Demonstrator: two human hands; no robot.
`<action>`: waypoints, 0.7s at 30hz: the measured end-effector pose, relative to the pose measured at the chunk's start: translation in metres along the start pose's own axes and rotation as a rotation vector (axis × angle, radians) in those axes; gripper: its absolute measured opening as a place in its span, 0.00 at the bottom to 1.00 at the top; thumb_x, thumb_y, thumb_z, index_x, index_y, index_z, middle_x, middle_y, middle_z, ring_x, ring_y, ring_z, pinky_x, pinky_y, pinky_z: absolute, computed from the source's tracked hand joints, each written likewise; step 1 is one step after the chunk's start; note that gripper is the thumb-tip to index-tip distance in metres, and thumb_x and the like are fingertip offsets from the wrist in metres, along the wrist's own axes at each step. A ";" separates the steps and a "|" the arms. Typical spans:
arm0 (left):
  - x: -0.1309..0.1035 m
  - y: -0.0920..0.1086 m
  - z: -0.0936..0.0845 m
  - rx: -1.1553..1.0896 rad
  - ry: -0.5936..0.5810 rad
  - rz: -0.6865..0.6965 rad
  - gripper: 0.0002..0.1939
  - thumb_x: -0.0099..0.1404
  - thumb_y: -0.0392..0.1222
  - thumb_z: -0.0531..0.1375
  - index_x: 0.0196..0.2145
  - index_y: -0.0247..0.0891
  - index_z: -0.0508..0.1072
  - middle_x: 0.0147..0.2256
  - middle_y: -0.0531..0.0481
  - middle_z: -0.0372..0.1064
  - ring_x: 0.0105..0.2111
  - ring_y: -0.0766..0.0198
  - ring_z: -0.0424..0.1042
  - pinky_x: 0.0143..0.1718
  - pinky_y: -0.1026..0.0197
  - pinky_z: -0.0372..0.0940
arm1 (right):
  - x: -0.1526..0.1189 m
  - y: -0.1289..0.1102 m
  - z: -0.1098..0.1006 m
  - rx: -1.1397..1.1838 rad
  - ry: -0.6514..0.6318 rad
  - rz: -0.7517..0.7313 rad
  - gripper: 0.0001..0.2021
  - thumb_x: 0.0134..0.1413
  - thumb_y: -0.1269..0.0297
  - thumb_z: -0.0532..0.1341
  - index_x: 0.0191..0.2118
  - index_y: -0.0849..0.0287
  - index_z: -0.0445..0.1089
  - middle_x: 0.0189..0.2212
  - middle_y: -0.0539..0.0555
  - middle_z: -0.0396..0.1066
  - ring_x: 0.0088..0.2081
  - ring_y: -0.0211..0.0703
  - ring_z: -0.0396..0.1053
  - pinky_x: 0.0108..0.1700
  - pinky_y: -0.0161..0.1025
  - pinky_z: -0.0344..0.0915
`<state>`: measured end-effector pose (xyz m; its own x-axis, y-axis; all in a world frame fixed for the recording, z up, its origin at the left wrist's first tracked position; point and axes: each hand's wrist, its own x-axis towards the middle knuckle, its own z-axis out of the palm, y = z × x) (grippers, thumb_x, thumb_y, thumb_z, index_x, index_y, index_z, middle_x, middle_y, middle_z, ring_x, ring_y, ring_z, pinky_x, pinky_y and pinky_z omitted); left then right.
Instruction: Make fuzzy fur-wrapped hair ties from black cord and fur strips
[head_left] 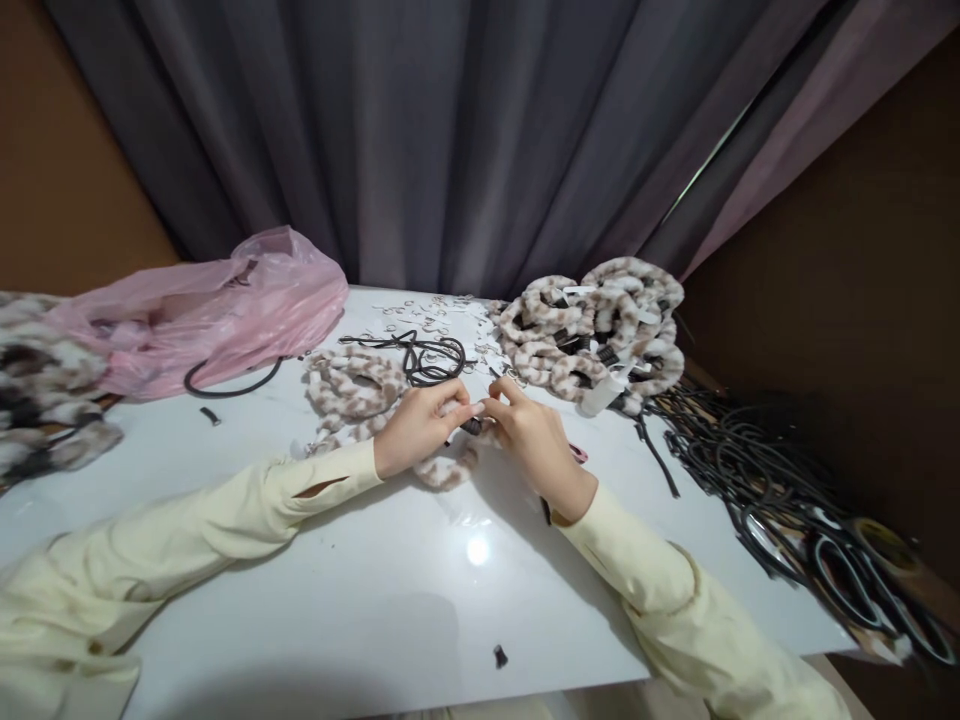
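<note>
Near the middle of the white table [360,600], my left hand [418,428] and my right hand [531,437] meet with fingertips pinched together. Between and below them hangs a plush loop [446,472] with brown spots on white and a black part [471,426] at its end. Both hands are closed on this loop near the black part; the exact grip is hidden by the fingers. More spotted plush loops [352,385] lie just left of and behind my left hand. Partly behind my right hand is a small pink item [577,453], too covered to name.
Coiled black cord [435,360] and scattered small metal rings [427,315] lie behind the hands. Finished-looking plush loops [592,330] are heaped at back right, beside tangled black cords [750,470]. A pink plastic bag [225,310] sits left. A small black piece [500,656] lies near the front edge.
</note>
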<state>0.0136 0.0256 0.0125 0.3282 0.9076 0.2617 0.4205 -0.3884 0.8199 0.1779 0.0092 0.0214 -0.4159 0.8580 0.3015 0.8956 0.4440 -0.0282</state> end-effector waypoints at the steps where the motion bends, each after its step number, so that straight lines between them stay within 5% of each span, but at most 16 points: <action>1: -0.001 0.000 0.000 0.003 -0.006 -0.002 0.11 0.60 0.48 0.55 0.26 0.38 0.66 0.17 0.59 0.57 0.17 0.71 0.52 0.21 0.68 0.48 | 0.001 0.001 0.001 0.011 -0.015 -0.010 0.13 0.54 0.76 0.50 0.36 0.57 0.70 0.39 0.52 0.65 0.25 0.33 0.60 0.24 0.35 0.42; 9: 0.002 -0.003 0.004 -0.132 -0.063 -0.158 0.10 0.58 0.47 0.56 0.27 0.38 0.63 0.15 0.59 0.61 0.13 0.72 0.55 0.17 0.70 0.49 | 0.009 0.010 0.015 0.057 -0.080 -0.065 0.13 0.55 0.75 0.50 0.37 0.57 0.70 0.41 0.52 0.67 0.30 0.35 0.66 0.26 0.33 0.49; 14: 0.008 -0.008 0.002 -0.397 -0.054 -0.329 0.11 0.57 0.46 0.58 0.26 0.38 0.60 0.16 0.57 0.64 0.15 0.72 0.56 0.17 0.71 0.49 | -0.001 -0.001 0.011 0.001 0.212 0.039 0.18 0.57 0.73 0.48 0.53 0.61 0.61 0.51 0.60 0.63 0.39 0.42 0.67 0.26 0.34 0.52; 17: 0.012 -0.010 0.000 -0.572 -0.001 -0.387 0.12 0.57 0.43 0.60 0.25 0.36 0.60 0.16 0.56 0.64 0.17 0.73 0.58 0.20 0.71 0.52 | -0.011 -0.013 0.004 0.041 0.283 0.015 0.14 0.57 0.71 0.48 0.44 0.60 0.68 0.41 0.58 0.70 0.34 0.40 0.68 0.27 0.33 0.54; 21: 0.015 -0.006 -0.004 -0.723 0.018 -0.477 0.10 0.59 0.40 0.59 0.25 0.35 0.61 0.17 0.55 0.64 0.16 0.75 0.57 0.20 0.72 0.53 | -0.017 -0.023 0.004 0.087 0.063 0.035 0.16 0.53 0.69 0.51 0.45 0.58 0.70 0.24 0.52 0.73 0.23 0.38 0.67 0.24 0.34 0.51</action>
<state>0.0132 0.0424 0.0135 0.2374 0.9527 -0.1900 -0.1328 0.2256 0.9651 0.1631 -0.0145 0.0127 -0.3712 0.8566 0.3584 0.8913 0.4370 -0.1213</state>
